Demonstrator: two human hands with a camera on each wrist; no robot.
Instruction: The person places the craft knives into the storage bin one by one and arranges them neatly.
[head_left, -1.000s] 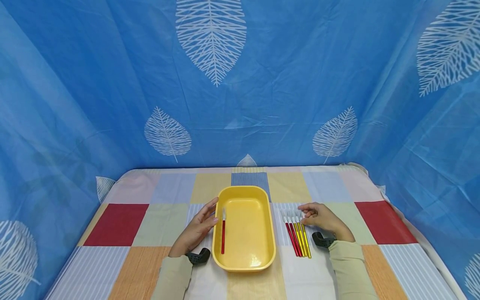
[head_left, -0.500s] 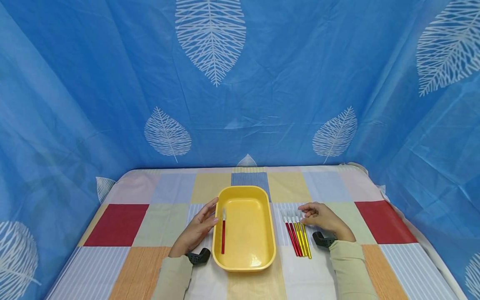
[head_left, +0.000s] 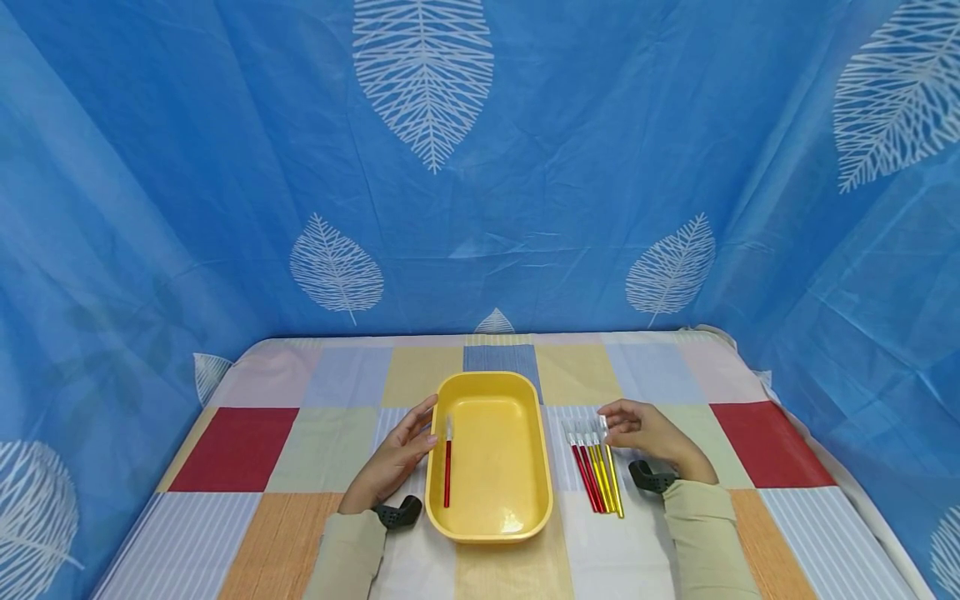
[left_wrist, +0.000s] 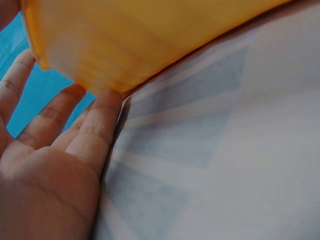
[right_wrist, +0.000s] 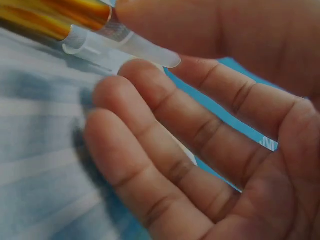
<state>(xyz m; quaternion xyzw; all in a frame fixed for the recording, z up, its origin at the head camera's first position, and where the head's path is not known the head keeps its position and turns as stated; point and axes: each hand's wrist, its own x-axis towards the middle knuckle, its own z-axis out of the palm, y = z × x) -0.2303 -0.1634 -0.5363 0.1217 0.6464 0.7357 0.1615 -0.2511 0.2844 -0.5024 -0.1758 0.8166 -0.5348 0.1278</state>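
Note:
A yellow tray (head_left: 491, 467) stands mid-table with one red-handled craft knife (head_left: 447, 473), clear-capped, lying inside along its left side. My left hand (head_left: 396, 457) rests against the tray's left wall, its fingers fairly straight and touching the outside. Right of the tray, several red and gold craft knives (head_left: 592, 479) lie side by side, clear caps pointing away from me. My right hand (head_left: 649, 435) pinches the rightmost gold craft knife (head_left: 614, 483) near its cap; in the right wrist view the thumb (right_wrist: 165, 25) covers its collar, with the index finger behind the cap.
A patchwork cloth (head_left: 337, 450) covers the table. Blue curtains (head_left: 525, 183) with white leaf prints hang behind it and at both sides. A black wrist camera (head_left: 397, 512) sits on the left wrist, another (head_left: 651, 477) on the right.
My right hand has shifted slightly to the right, and the rightmost gold craft knife's cap shows more plainly, a little apart from the others. My left hand and the tray stay put.

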